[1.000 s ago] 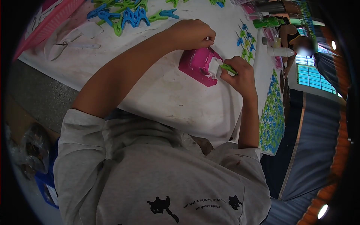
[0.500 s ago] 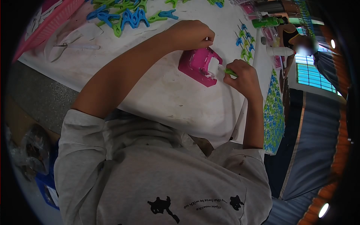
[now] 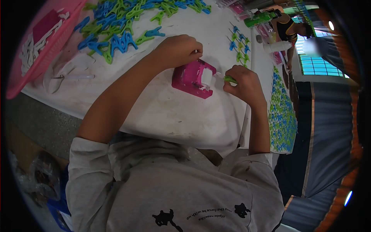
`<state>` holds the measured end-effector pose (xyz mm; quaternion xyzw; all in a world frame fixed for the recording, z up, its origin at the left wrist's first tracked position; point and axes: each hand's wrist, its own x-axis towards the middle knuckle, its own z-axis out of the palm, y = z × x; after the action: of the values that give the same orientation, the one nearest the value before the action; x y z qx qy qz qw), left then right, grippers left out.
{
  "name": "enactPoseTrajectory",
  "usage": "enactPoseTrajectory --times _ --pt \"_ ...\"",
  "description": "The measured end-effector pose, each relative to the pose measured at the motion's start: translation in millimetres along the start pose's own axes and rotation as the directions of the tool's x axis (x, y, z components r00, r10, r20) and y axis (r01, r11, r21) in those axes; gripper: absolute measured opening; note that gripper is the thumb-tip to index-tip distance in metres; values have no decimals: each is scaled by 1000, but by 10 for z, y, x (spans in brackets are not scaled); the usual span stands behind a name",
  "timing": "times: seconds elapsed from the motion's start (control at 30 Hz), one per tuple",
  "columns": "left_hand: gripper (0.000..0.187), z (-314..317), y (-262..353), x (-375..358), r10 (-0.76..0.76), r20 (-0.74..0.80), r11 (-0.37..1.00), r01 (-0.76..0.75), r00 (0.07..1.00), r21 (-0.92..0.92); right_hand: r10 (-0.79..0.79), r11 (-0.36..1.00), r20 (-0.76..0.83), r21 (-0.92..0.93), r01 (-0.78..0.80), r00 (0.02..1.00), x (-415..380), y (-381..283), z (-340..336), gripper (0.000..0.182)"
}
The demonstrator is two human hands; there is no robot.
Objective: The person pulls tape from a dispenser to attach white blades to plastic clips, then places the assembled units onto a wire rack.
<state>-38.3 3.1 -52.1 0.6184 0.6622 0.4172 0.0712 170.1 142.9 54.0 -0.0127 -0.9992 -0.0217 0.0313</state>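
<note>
A pink tape dispenser [image 3: 186,79] with a white roll [image 3: 207,76] in its right end sits on the white table. My left hand [image 3: 179,50] is closed at its upper edge, fingers curled down and partly hidden. Just right of the roll, my right hand [image 3: 245,84] pinches a green clothespin [image 3: 230,79]. A thin pale strip shows between the roll and the clothespin. Beyond my left hand lies a loose pile of blue and green clothespins [image 3: 123,40].
A pink basket [image 3: 73,29] with white pieces stands at the left. A white-handled tool [image 3: 83,76] lies near it. Clothespins stand in rows [image 3: 240,44] at the far right and crowd a board [image 3: 282,116]. A green bottle [image 3: 259,19] and another person [image 3: 286,29] are beyond.
The view has shifted, so the table things appear further left and lower. Both hands keep their places by the dispenser, and the right still holds the green clothespin.
</note>
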Motion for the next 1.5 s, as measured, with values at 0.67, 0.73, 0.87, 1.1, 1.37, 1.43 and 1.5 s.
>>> enactPoseTrajectory --times 0.67,0.73,0.87,1.1,1.37,1.43,1.5 --pt "13 -49 140 56 -86 71 995 89 994 -52 892 157 -28 955 -250 451 -198 341 1020 26" --pt "12 -43 140 57 -117 62 989 122 991 -81 905 114 5 961 -253 426 -165 279 963 20" --pt "13 -58 171 70 -138 92 987 144 986 -65 921 102 48 928 -358 386 -194 263 933 18" --pt "15 -32 139 66 -109 63 990 114 992 -82 904 323 -136 838 -440 405 -227 323 1055 26" --pt "15 -42 188 55 -123 74 990 127 990 -65 897 423 -195 636 -645 396 -143 339 959 29" --pt "15 -47 188 69 -123 74 989 128 990 -72 862 504 -273 539 -675 426 -85 393 962 27" --pt "15 -48 179 73 -116 76 990 121 990 -74 844 536 -314 505 -676 435 -51 433 1015 26"
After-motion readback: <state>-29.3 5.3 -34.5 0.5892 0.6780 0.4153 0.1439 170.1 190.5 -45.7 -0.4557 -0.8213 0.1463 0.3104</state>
